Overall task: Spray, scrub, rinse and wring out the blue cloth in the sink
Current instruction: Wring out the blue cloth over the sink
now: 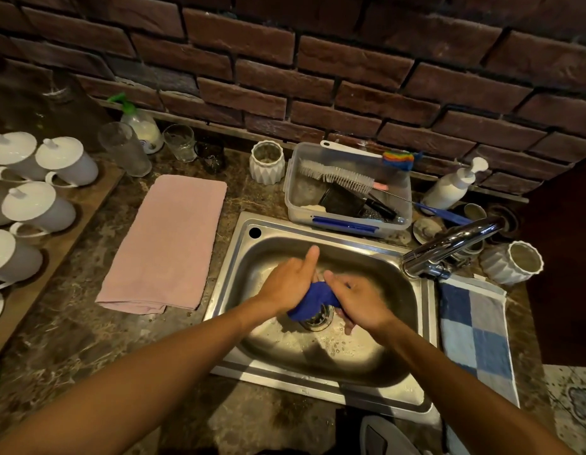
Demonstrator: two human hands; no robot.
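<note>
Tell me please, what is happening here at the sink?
A person holds the blue cloth bunched between the left hand and right hand, over the drain of the steel sink. It looks like scrubbing or wringing. No water visibly runs from the tap.

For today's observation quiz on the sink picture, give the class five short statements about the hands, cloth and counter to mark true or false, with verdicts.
1. Both hands grip the blue cloth over the drain. True: the left hand and right hand hold it bunched between them.
2. The pink towel lies in the sink. False: it lies on the counter, left of the sink.
3. A clear tub behind the sink holds brushes. True.
4. The checked towel lies left of the sink. False: it lies to the right.
5. The tap pours water onto the cloth. False: no stream shows.
</note>
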